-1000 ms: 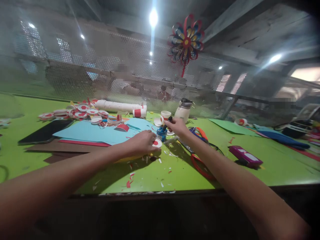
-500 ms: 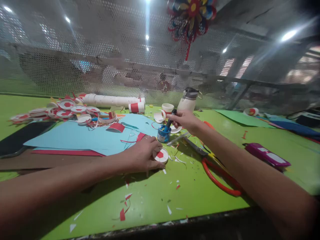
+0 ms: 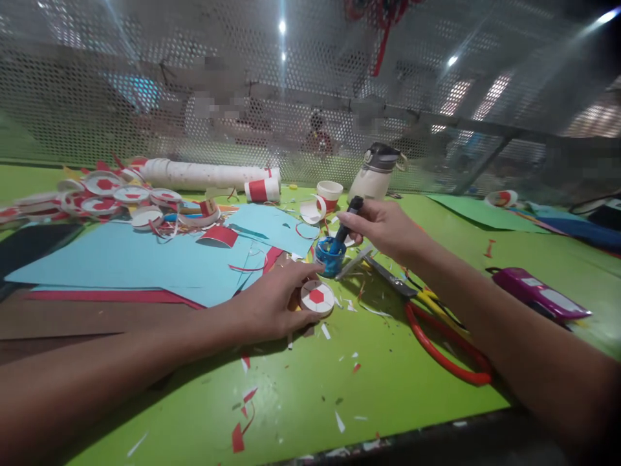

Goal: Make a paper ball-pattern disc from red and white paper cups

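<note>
**Brush in the blue pot, disc under our left hand**

Since the earlier frame our view has tipped down and closer, so the paper disc [image 3: 317,298] and the blue pot [image 3: 330,255] now sit lower and nearer the frame's centre, and the hanging pinwheel has almost left the top edge. Our right hand [image 3: 383,228] is closed around a black-handled brush [image 3: 345,230], its tip down inside the blue pot, just above and right of centre. Our left hand [image 3: 272,301], left of centre, lies flat on the green table [image 3: 412,401] with fingers loosely spread, fingertips touching the left rim of the white disc with its red centre. The disc lies just below the pot, between our two hands. Red-handled scissors [image 3: 436,343] lie right of centre under our right forearm. Light blue paper sheets [image 3: 130,259] spread across the left, with a heap of finished discs [image 3: 107,194] at upper left. A purple case [image 3: 538,294] rests at the right.
</note>
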Demonstrator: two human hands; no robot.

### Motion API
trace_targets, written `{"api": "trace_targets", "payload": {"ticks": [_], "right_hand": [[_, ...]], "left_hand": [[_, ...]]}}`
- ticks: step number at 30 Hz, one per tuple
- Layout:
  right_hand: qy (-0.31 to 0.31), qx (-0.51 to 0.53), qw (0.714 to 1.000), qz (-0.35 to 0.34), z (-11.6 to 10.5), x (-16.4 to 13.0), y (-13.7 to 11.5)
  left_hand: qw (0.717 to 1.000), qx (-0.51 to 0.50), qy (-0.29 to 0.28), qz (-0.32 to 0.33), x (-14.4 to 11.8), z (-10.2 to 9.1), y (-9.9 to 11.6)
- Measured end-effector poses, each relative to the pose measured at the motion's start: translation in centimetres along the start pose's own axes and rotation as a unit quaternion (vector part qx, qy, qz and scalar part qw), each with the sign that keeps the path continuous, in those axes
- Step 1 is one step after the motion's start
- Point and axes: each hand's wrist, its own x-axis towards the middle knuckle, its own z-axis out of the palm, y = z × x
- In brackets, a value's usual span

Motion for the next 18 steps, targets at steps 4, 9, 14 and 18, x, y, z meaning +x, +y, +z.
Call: {"api": "trace_targets", "payload": {"ticks": [4,9,14,18], "right_hand": [[0.015,-0.004,1.000,0.013,0.1,-0.2,0.4],[-0.009,0.009,0.999,0.049,0.6,-0.3,1.1],[0.075,0.017,0.997,0.003,-0.3,-1.3,-0.1],[0.109,0.067,0.992,-0.020,-0.7,-2.3,-1.1]], "left_hand": [[0.999,-0.029,-0.009,-0.013,0.0,-0.2,0.3],[0.999,-0.048,-0.004,-0.017,0.1,-0.1,0.1],[0.998,-0.065,-0.012,-0.011,0.1,-0.1,-0.2],[0.997,-0.070,-0.017,-0.027,0.1,-0.3,-0.2]]}}
